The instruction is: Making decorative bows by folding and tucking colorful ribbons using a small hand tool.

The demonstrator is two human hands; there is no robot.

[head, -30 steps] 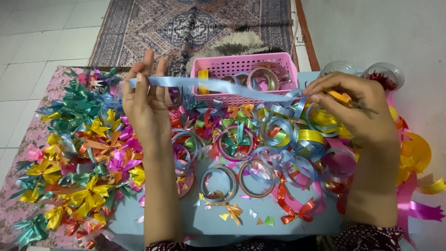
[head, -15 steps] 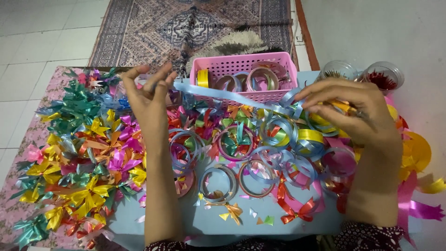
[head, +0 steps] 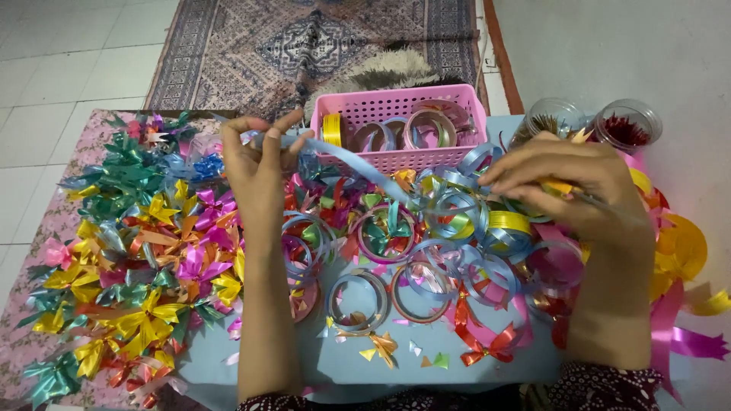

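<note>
Head view, left hand: the left hand [head: 259,164] is raised above the table, thumb and fingertips pinching the end of a light blue ribbon strip [head: 365,171], the remaining fingers loosely curled.
Head view, ribbon: the strip runs slack from that pinch down and to the right, crossing in front of the pink basket [head: 396,114] and ending among the ribbon loops under the other hand.
Head view, right hand: the right hand [head: 571,186] lies palm down over the loops, fingers pressed together around a slim tool with a yellow part; what the tool is cannot be told.
Head view, table: a pale blue table top [head: 320,358] carries flat ribbon rolls [head: 384,232] in blue, green, pink and yellow, with small cut scraps near its front edge and a red ribbon bow [head: 487,346] just beside them.
Head view, basket: the pink basket holds more ribbon rolls, one yellow at its left end.
Head view, left side: a heap of finished ribbon bows [head: 129,251] in yellow, green, pink and orange lies on a pink cloth beside the table.
Head view, right side: two clear plastic cups [head: 628,122] stand behind the right hand, one with red contents.
Head view, floor: a patterned rug [head: 304,46] lies behind the basket on pale tiles.
</note>
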